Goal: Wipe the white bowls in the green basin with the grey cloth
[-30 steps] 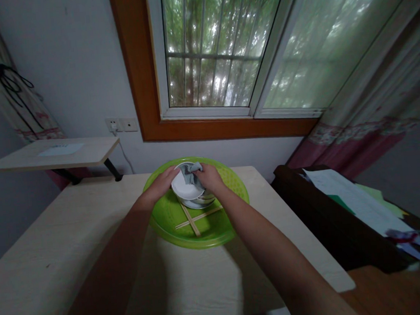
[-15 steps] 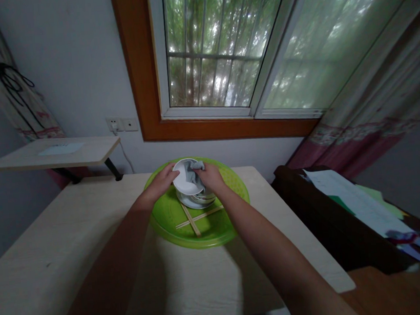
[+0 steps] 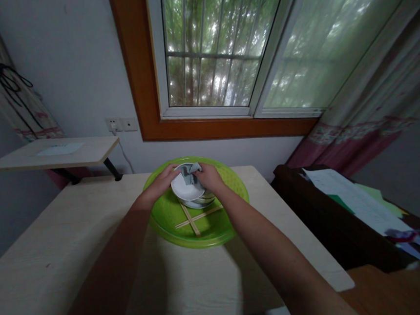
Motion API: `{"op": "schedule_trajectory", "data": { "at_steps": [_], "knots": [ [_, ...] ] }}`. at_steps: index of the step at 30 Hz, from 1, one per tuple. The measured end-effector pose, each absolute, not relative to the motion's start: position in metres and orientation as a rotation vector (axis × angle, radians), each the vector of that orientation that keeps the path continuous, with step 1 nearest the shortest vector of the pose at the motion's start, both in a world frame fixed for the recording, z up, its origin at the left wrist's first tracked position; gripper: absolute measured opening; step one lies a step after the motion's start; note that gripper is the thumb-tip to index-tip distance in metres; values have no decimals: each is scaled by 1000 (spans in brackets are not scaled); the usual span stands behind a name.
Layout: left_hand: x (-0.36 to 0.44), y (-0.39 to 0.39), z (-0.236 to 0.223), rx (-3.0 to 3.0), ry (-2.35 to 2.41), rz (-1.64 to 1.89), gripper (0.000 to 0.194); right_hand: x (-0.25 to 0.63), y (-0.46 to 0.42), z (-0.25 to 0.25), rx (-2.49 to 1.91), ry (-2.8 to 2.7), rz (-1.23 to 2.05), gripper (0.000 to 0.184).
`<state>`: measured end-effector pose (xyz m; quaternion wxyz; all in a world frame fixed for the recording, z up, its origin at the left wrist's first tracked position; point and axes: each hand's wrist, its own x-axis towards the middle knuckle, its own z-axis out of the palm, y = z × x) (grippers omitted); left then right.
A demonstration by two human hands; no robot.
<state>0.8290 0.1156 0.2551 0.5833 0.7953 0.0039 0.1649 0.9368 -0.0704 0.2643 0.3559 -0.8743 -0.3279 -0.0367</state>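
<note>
A white bowl (image 3: 185, 190) is tilted toward me above the round green basin (image 3: 165, 230). Its left rim is gripped by my left hand (image 3: 163, 179), thumb over the edge. My right hand (image 3: 209, 177) is closed on a grey cloth (image 3: 188, 174), which lies against the inside of the bowl. Beneath, partly hidden by the bowl and my right hand, are more stacked white dishes (image 3: 203, 200). Two pairs of light wooden chopsticks (image 3: 190, 220) lie crossed in the near part of the basin.
The basin rests on a pale wooden table (image 3: 199, 281). A small raised shelf (image 3: 73, 154) with a paper on it stands at the back left. Papers (image 3: 353, 199) lie on a dark piece of furniture to the right. A barred window (image 3: 219, 53) is ahead.
The bowl rose and turned slightly at half a second ago, then came back down and tilted toward me again. The cloth shifted a little inside it; both hands keep their hold.
</note>
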Motion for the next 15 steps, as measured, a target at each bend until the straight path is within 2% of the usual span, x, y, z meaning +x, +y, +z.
{"op": "schedule_trajectory", "data": {
  "at_steps": [6,15],
  "knots": [
    [826,110,262,1749,33,350,62,941,-70,266,-2213,-622,-116,24],
    [827,115,261,1906,50,419,46,940,-71,263,-2298,-742,-97,23]
  ]
}}
